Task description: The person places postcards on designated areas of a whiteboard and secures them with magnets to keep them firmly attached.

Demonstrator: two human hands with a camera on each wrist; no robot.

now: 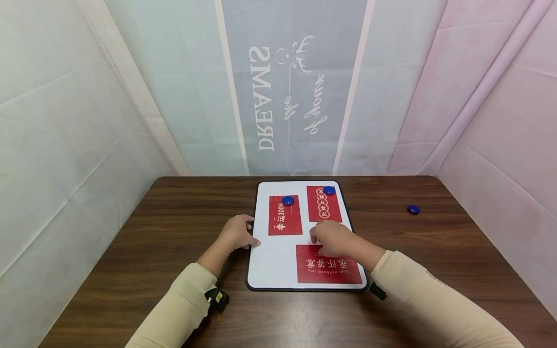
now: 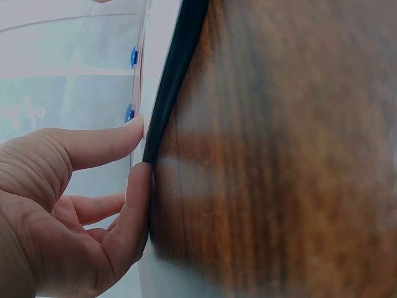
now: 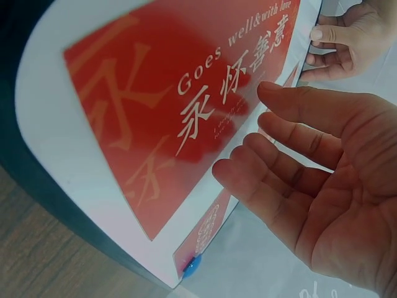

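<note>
3 red cards lay on a black-rimmed whiteboard (image 1: 265,261) at the centre of the frame. The left hand (image 1: 237,233) held the board's left edge, thumb and forefinger pinching the black rim, a hold that looked meant to keep the board from sliding. The right hand (image 1: 332,238) hovered, fingers loosely extended and gripping nothing, over the top edge of the lowest card (image 1: 328,270), the one printed "Goes well with love", at the lower right of the board; whether the fingertips touched it could not be told. That card carried no magnet. The 2 others did: the card marked "100%" (image 1: 285,220) at the board's upper left sat under a blue round magnet (image 1: 288,200), and the card at the upper right (image 1: 324,205) under a second blue magnet (image 1: 329,190), each at the card's far edge. A third blue magnet (image 1: 413,209) lay well apart on the dark wood-grain table (image 1: 152,251), right of the frame. Pale fabric backdrops (image 1: 65,145) enclosed the table on 3 sides, the rear panel printed with mirrored lettering and a deer's head.
</note>
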